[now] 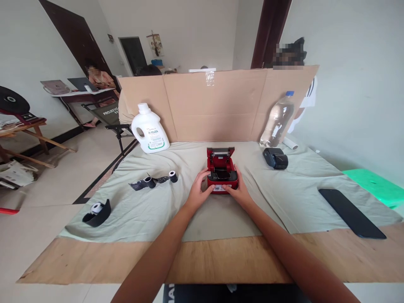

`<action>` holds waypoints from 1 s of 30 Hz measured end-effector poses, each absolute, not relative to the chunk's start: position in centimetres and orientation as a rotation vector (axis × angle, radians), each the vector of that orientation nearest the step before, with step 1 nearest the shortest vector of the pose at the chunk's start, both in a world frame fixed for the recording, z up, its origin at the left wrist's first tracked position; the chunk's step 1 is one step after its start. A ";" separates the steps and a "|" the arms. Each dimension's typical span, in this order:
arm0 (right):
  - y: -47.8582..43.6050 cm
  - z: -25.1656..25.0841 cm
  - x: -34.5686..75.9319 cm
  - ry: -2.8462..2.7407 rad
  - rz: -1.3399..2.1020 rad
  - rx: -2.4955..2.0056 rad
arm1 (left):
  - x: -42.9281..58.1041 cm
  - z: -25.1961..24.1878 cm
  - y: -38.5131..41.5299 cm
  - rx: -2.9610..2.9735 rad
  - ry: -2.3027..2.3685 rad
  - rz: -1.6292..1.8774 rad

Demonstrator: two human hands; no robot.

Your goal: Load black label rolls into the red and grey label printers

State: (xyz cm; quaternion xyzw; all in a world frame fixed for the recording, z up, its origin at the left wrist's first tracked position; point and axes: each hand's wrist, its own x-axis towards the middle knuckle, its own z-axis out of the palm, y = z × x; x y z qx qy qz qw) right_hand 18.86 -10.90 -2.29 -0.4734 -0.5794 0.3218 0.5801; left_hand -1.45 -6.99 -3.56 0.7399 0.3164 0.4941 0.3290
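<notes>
A small red and black receipt printer (222, 180) stands on the pale green cloth (221, 219) in front of me with its lid (221, 154) raised. The paper bay under the lid is dark, and I cannot make out what is in it. My left hand (200, 186) grips the printer's left side, thumb on the front by a white label (221, 188). On the opposite side my right hand (240, 190) grips it the same way. To the left lie two small paper rolls (173, 176) with a dark strip, and a black curved piece (98, 215) with a white roll in it.
A cardboard screen (214, 107) closes off the back. Before it stand a white detergent bottle (150, 130) and a clear bottle with a blue cap (278, 120). On the right are a black device (275, 158), a dark phone (352, 212) and a green stool (377, 185). People sit beyond.
</notes>
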 end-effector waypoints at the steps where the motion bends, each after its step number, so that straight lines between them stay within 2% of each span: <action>1: -10.8 -2.3 18.8 -1.359 0.746 -1.100 | -1.4 -3.5 -7.0 1.928 0.831 1.292; 7: -11.2 -3.0 19.6 -1.441 0.692 -1.083 | -1.4 -3.2 -7.1 1.891 0.822 1.284; 10: -11.3 -1.9 21.0 -1.625 0.371 -1.102 | -1.5 -3.2 -7.0 1.884 0.826 1.281; 13: -9.9 1.5 22.3 -1.719 0.108 -1.228 | -1.5 -3.3 -6.9 1.887 0.833 1.278; 19: -2.7 8.3 21.2 -2.376 0.399 -1.671 | -1.5 -3.1 -6.9 1.875 0.836 1.274; 23: 0.3 9.0 18.8 -2.760 0.385 -1.812 | -1.6 -3.0 -6.9 1.887 0.837 1.273; 30: 1.1 9.1 16.5 -2.782 0.375 -1.919 | -1.6 -3.1 -6.7 1.904 0.812 1.297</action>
